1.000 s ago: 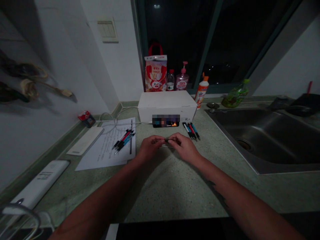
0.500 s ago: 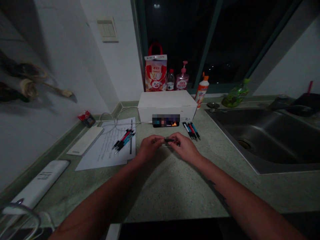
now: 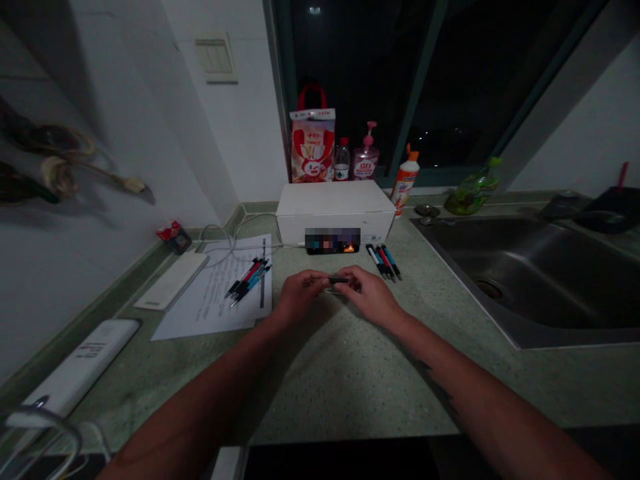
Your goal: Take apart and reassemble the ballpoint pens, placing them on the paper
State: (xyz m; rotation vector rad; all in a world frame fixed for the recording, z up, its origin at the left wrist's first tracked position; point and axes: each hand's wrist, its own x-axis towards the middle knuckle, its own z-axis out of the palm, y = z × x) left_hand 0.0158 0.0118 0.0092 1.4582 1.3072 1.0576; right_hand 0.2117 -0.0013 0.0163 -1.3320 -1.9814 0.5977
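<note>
My left hand (image 3: 299,293) and my right hand (image 3: 369,293) meet over the middle of the counter. Between their fingertips they pinch a black pen part (image 3: 339,281), held level, with both ends hidden by fingers. Just beneath it shows a thin pale strip, too small to name. To the right of my right hand lies a row of several pens (image 3: 383,262) in white, red and blue with black grips. More pens (image 3: 248,281) rest in a loose pile on printed paper sheets (image 3: 210,293), left of my left hand.
Behind my hands a phone (image 3: 333,243) leans on a white box (image 3: 335,199), a cable at its left. Bottles and a red bag (image 3: 313,150) stand by the window. A steel sink (image 3: 545,273) is at right. A white power strip (image 3: 80,363) lies at left.
</note>
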